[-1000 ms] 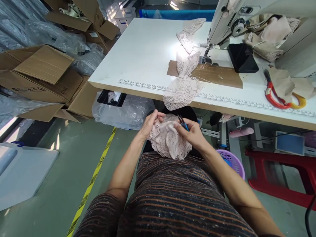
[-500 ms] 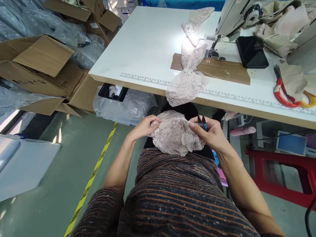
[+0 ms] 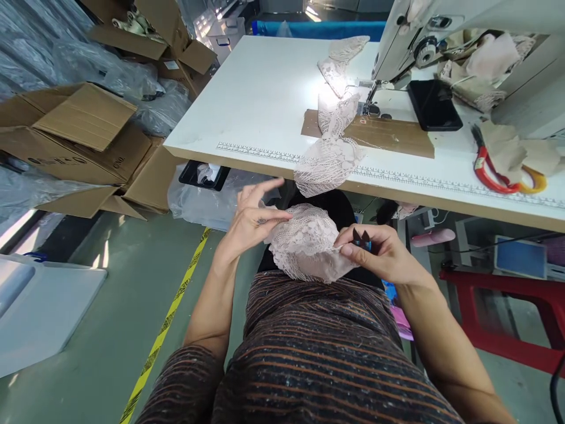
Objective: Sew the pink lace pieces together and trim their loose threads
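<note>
A bundle of pale pink lace (image 3: 306, 241) rests on my lap, above a dark striped skirt (image 3: 318, 347). My left hand (image 3: 249, 218) pinches the lace's left edge between thumb and forefinger, with the other fingers spread upward. My right hand (image 3: 382, 253) grips the lace's right edge and also holds small blue-handled thread snips (image 3: 362, 238), blades pointing up. A strip of the same lace (image 3: 329, 159) hangs over the front edge of the white sewing table (image 3: 265, 94) and runs back to the sewing machine (image 3: 419, 35).
On the table lie a brown cardboard sheet (image 3: 388, 132), a black phone (image 3: 435, 106), red-handled scissors (image 3: 494, 171) and beige fabric scraps (image 3: 516, 150). Open cardboard boxes (image 3: 75, 135) and plastic bags crowd the left. A red stool (image 3: 507, 318) stands at right. Yellow tape (image 3: 170, 318) crosses the floor.
My left hand has lifted and opened its outer fingers while keeping a pinch on the lace. The right hand with the snips stays at the lace's right edge.
</note>
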`<state>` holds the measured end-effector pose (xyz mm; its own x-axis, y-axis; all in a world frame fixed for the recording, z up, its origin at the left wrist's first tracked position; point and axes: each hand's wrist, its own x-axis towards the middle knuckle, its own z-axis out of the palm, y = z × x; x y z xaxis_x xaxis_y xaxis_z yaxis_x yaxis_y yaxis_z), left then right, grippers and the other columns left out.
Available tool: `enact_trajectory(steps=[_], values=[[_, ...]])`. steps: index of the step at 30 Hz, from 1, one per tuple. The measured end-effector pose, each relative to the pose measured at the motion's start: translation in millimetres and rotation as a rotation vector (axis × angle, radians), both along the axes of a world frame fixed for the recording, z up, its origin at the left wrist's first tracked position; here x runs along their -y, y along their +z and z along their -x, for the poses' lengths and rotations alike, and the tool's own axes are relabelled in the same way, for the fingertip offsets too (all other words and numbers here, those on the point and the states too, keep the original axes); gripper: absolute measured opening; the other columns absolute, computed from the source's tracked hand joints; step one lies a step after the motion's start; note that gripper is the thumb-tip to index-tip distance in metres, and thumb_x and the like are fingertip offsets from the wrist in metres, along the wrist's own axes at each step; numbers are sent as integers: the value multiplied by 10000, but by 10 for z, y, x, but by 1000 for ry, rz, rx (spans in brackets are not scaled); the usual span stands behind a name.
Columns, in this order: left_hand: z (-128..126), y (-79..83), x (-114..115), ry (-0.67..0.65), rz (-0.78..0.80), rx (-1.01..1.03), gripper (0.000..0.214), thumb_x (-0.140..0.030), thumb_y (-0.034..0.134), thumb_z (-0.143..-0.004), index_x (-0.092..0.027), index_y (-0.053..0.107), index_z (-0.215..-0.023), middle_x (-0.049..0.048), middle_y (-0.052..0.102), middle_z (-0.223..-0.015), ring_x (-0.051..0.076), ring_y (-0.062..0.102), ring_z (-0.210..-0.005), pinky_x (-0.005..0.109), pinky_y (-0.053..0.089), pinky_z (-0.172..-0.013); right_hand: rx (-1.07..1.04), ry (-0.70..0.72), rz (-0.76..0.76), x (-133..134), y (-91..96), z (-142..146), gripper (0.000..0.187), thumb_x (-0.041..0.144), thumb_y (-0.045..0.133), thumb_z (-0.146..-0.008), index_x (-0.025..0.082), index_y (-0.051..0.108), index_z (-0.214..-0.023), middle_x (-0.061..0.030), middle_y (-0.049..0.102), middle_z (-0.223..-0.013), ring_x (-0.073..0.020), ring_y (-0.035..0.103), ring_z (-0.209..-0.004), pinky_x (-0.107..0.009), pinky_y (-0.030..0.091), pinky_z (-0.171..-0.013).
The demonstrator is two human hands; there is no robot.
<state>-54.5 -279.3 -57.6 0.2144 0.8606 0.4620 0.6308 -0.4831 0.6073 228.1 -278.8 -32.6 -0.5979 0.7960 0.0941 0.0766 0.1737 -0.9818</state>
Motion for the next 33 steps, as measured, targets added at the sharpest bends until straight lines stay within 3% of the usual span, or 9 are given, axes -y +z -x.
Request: enact_trajectory(steps=[3,7,14,17,21,24,28,31,33], values=[[-128,-65,-73,-149,54,220,103,-333,738,-879,-357,825,-928,42,754,-902,173,646,-810,382,477,-875,21,68,-22,63,96,56,200,342,702,-891,164,755,-818,-31,690,-698,-131,587,-619,-251,505,-602],[-326,-121,-109,-201,196,504,143,-382,776,-837,-279,836,-915,55,730,-812,139,631,-682,292,511,-671,-10,201,-47,138,247,195,137,263,667,-911,171,765,-886,-39,743,-767,-134,651,-673,-237,543,-667],[-352,-87,-150,-142,282,606,317,-367,793,-817,-221,788,-1098,65,784,-872,191,709,-863,343,544,-898,-83,367,-35,207,321,266,171,208,641,-924,171,760,-1042,-59,781,-899,-141,707,-769,-249,575,-738],[-310,-108,-174,-151,276,564,324,-346,749,-853,-213,757,-1148,61,792,-884,199,722,-918,360,526,-969,-87,316,-9,217,306,272,143,217,654,-918,176,766,-997,-50,776,-868,-138,699,-751,-243,568,-724],[-345,-128,-162,-161,343,578,348,-351,731,-863,-177,707,-1164,72,778,-897,172,714,-828,297,549,-821,-106,257,8,179,248,378,122,257,674,-905,176,762,-925,-36,753,-816,-131,666,-719,-242,538,-695],[-399,-123,-135,-198,414,700,418,-378,775,-833,-181,627,-1170,55,753,-863,144,693,-755,254,531,-724,-130,72,19,89,130,493,169,341,706,-878,177,739,-857,-18,703,-757,-118,595,-662,-243,485,-631],[-412,-131,-128,-253,456,828,312,-410,820,-784,-185,627,-880,48,722,-859,145,677,-777,274,524,-744,-104,-265,137,-36,-63,574,341,509,739,-804,172,682,-798,21,578,-660,-93,438,-565,-241,367,-521],[-388,-161,-143,-281,483,801,272,-356,791,-792,-163,634,-685,64,713,-855,149,656,-787,294,513,-771,-79,-309,208,-70,-153,575,395,546,771,-750,170,654,-769,47,503,-613,-81,375,-539,-242,316,-500],[-368,-184,-151,-265,512,770,186,-302,741,-809,-159,684,-706,62,716,-852,150,646,-786,288,501,-762,-75,-324,221,-71,-179,575,408,555,778,-736,170,642,-743,55,476,-599,-79,362,-539,-241,305,-501]])
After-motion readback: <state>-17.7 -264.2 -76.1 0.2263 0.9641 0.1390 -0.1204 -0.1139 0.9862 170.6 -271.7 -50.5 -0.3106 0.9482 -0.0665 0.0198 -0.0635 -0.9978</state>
